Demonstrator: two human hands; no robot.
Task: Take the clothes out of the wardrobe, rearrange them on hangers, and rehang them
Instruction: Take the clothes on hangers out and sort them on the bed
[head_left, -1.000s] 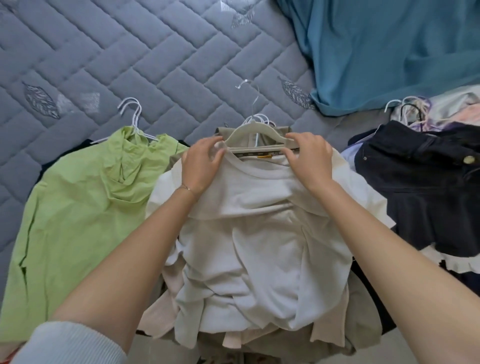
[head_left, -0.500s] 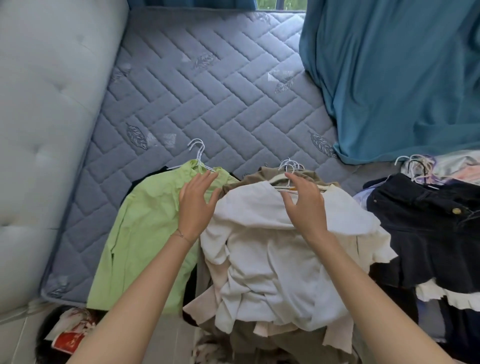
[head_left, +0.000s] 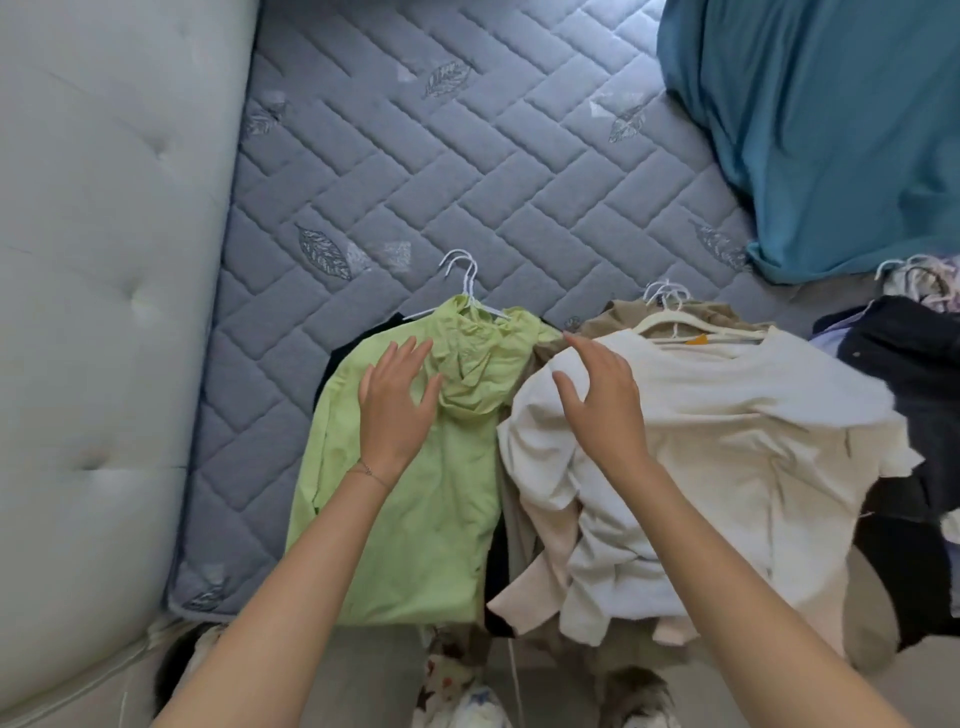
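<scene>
Mattress (head_left: 415, 156), grey, quilted. Green top (head_left: 415, 519) lies flat at the near edge, collar toward 12 o'clock on white hangers (head_left: 462, 283). Cream top (head_left: 727, 441) lies just beside it at 3 o'clock, heaped over other pale clothes, on a cream hanger (head_left: 696, 325).

Left hand (head_left: 397, 410) is over the green top's chest, fingers (head_left: 410, 353) straight and spread, gripping nothing; whether it touches the cloth, cannot tell. Right hand (head_left: 605, 410) is over the cream top's left shoulder, fingers (head_left: 587, 348) loosely bent and parted, holding nothing.

Dark garment (head_left: 914, 374) at 3 o'clock. Teal cloth (head_left: 831, 130) at 1 o'clock. Pale padded headboard (head_left: 104, 260) at 9 o'clock.
</scene>
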